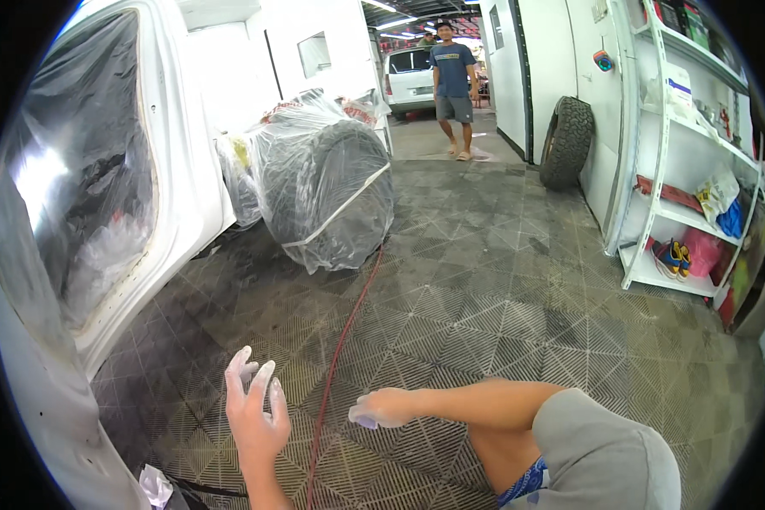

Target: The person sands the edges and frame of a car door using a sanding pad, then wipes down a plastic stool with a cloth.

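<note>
My left hand (258, 416) is raised over the floor with its fingers spread and nothing in it. Whitish dust coats its fingertips. To its right, my right hand (384, 408) reaches in from the right, fingers curled together. Something small and purplish shows at those fingertips, too small to name. A red hose or cord (342, 340) runs along the floor between the two hands. On the left stands a white vehicle body (183, 161), its opening covered with clear plastic sheeting (85, 153); neither hand touches it.
A plastic-wrapped wheel (331, 195) stands ahead. A person (455, 76) is in the far doorway, before a silver vehicle (410, 81). A bare tire (568, 143) leans on the right wall near a white shelf rack (667, 268). Crumpled white material (155, 486) lies at lower left.
</note>
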### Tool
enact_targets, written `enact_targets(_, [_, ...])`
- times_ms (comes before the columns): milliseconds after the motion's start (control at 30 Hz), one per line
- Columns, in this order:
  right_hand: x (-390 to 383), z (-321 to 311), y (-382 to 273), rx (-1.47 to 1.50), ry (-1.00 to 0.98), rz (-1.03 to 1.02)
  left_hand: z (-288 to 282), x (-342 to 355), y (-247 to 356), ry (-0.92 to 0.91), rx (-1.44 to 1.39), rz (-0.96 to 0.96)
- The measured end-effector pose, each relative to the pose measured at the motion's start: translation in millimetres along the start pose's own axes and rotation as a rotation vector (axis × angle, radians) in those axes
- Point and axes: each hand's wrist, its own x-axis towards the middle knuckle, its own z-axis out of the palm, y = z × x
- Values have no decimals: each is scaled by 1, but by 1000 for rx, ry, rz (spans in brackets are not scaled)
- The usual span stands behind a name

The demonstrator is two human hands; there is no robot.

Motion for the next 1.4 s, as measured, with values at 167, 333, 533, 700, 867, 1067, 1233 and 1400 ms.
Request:
enact_targets(167, [16,21,6,-93,-88,18,-19,-1,0,28,92,3])
enact_targets(333, [19,19,-5,-60,8,-6,-22,-10,-8,18,96,-1])
enact_targets(533, [21,24,2,-85,-83,-2,-17,-12,-9,12,65,2])
enact_targets(700, [19,20,-2,-60,-137,65,-14,-13,-14,18,67,27])
enact_targets(867, [20,9,-21,-31,-223,160,-14,-13,-14,30,44,35])
enact_targets(1067, [18,17,-12,-55,-218,152,-14,-9,-7,4,37,35])
enact_targets(1233, [21,26,-1,-70,-141,19,-15,-11,-2,-10,22,-7])
enact_targets(1400, [22,23,-10,18,-94,-17,-6,-17,-4,-204,-63,-90])
